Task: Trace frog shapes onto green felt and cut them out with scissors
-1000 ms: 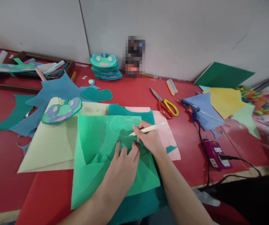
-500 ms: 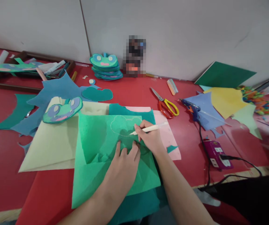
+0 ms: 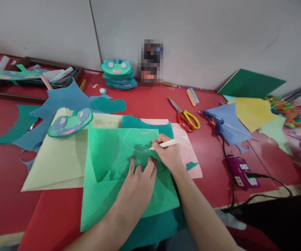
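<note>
Fingers of right hand (image 3: 169, 156) pinched on white pencil (image 3: 166, 143), left hand (image 3: 137, 186) fingers spread flat on green sheet (image 3: 108, 181) (no legible writing)

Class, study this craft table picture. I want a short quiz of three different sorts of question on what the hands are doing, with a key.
1. True or false: the right hand holds a white pencil with its tip on the green sheet.
2. What does the left hand do? A) lifts the scissors B) presses flat on the green sheet C) holds the glue gun
3. Fill in: the scissors have yellow and ____ handles.

Key
1. True
2. B
3. Red; they lie on the red table, left of the glue gun.
</note>
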Motion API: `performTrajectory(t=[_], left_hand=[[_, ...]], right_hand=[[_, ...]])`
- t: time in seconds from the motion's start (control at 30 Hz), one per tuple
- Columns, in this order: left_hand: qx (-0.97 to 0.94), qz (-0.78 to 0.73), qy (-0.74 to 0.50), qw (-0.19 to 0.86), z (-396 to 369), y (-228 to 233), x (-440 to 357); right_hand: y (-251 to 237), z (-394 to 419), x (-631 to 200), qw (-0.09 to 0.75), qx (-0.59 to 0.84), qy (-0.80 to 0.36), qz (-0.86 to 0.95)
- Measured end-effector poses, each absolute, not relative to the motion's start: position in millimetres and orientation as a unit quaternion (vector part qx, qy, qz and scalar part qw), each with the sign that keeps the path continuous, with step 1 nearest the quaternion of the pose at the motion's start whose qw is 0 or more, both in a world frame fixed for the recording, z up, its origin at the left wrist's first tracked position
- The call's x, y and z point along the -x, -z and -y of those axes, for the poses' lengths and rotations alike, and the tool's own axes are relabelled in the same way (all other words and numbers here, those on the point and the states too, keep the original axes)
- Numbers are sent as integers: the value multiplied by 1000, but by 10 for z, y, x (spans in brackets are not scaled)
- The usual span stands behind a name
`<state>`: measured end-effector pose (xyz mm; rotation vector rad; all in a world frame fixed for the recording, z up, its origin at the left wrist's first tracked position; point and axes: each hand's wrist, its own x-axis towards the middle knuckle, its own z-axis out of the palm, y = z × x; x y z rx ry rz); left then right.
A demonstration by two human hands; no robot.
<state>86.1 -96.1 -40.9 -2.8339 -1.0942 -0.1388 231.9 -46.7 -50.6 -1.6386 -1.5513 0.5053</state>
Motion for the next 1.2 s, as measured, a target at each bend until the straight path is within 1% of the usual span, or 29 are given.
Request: performTrajectory(t=[0.07,0.23,0.4,0.5,0.6,0.8,0.9,1.0,1.1,1.2], left_hand=[[931,359,44,47,965,409,-858],[931,361,36,51,977,415,-845],[931,359,33,58,969,421,-846],[931,360,38,56,966,428,-848],[931,359,44,53,970,429,-847],[932,358,38,51,965,415,-850],[932,356,38,52,963,418,-849],[932,357,39,55,967,422,-846],[932,356,42,55,970,423,-844],[933,354,46,55,966,419,-845]], right_hand=[[510,465,-2324,406,657,-179,610],[501,469,-2315,404,642,-227,611],[504,461,-2329,406,664,-160,607],[507,463,-2338,414,660,-194,596],[504,468,-2333,404,652,-222,602],[495,459,-2340,412,673,-154,595],[503,461,-2352,424,670,-183,581],[508,466,-2350,412,661,-205,592],[504,464,-2349,402,669,-161,604],[499,461,-2364,413,686,-117,587]])
